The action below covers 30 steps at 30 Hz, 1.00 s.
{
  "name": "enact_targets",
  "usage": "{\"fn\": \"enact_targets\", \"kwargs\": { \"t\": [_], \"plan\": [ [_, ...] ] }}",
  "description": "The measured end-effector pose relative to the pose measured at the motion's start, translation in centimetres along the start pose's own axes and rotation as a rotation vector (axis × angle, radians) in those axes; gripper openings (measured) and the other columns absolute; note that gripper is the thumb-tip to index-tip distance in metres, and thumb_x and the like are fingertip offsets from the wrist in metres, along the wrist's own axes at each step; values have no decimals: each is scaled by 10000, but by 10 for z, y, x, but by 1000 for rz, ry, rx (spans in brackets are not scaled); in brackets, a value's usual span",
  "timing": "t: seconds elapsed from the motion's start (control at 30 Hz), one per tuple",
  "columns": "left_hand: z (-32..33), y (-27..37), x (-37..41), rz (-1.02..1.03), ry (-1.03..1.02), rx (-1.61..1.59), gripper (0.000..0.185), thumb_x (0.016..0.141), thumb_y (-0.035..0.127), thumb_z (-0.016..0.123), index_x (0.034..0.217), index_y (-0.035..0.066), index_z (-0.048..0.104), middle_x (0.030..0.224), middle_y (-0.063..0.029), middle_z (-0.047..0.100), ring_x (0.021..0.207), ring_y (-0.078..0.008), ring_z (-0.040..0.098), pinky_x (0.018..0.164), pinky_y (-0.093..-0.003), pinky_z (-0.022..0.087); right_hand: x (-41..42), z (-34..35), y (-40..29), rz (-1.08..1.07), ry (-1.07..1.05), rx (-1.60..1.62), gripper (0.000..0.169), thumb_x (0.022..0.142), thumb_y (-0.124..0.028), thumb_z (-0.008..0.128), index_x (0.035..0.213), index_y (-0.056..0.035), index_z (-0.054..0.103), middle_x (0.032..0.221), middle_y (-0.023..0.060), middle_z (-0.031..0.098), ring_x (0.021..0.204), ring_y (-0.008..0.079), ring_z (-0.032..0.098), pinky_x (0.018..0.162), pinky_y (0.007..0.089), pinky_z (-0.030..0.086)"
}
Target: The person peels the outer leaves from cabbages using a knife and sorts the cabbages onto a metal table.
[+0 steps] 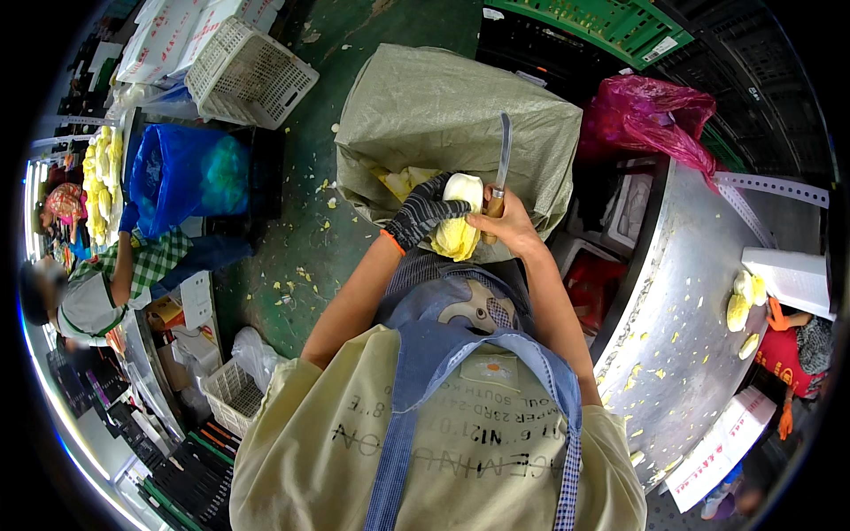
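Observation:
My left hand point(425, 211), in a dark striped knit glove with an orange cuff, grips a small napa cabbage point(458, 222). The cabbage's white base points away from me and its yellow leafy end towards my lap. My bare right hand point(508, 222) holds the wooden handle of a knife point(505, 152), its blade standing up and away from me. The right thumb also touches the cabbage's side. Just beyond both hands gapes a large grey-green woven sack point(458, 86). Yellow leaves point(408, 180) show inside the sack, partly hidden by my left hand.
To the right stands a metal table point(690, 285) with leaf scraps and cabbages point(738, 308); a person in red works behind it. A pink plastic bag point(651, 119) hangs at its corner. Leftward are a blue bag point(182, 172), a white crate point(255, 73) and another person. Scraps litter the green floor point(299, 265).

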State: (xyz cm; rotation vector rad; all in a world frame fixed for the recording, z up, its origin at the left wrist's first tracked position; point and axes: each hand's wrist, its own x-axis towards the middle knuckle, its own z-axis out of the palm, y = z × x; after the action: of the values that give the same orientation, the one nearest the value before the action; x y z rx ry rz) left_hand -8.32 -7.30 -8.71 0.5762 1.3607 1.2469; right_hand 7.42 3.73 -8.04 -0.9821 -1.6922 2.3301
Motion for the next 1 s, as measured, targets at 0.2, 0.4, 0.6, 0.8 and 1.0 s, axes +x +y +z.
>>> {"fn": "enact_targets", "kwargs": {
  "t": [0.2,0.4,0.6,0.8,1.0],
  "plan": [
    [-2,4,-1,-40,-85,-24,637,703,164,743,1251,-9,468,1142,-87,579,1045,-173,545,917,-308,427,-2,-1,6,-97,59,-40,349,663,-59,702,901,-53,448,722,-26,434,644,72,412,566,232,373],
    [-5,-6,3,-23,-107,-26,647,706,164,739,1259,-16,457,1150,-88,574,1049,-185,542,923,-315,424,1,2,10,-65,186,-103,308,622,-56,662,857,-42,462,663,-28,420,589,86,386,551,247,382],
    [17,-13,7,69,79,5,614,672,232,777,1172,-10,514,1110,-99,586,994,-183,555,877,-307,441,2,6,2,-121,371,-379,301,634,10,647,860,-35,453,738,21,500,652,90,459,595,230,407],
    [16,-7,10,-13,47,205,596,665,311,798,1130,24,562,1022,-83,631,927,-161,587,827,-303,464,0,4,-3,-88,319,-430,365,600,9,696,891,-27,478,770,30,532,698,101,483,666,223,420],
    [-1,-5,-4,-97,-95,-154,493,741,238,723,1141,2,560,1039,-62,622,949,-157,588,856,-297,461,7,-7,9,-145,249,10,314,654,-23,661,932,-8,515,751,-8,533,672,86,497,617,242,441]
  ]
}}
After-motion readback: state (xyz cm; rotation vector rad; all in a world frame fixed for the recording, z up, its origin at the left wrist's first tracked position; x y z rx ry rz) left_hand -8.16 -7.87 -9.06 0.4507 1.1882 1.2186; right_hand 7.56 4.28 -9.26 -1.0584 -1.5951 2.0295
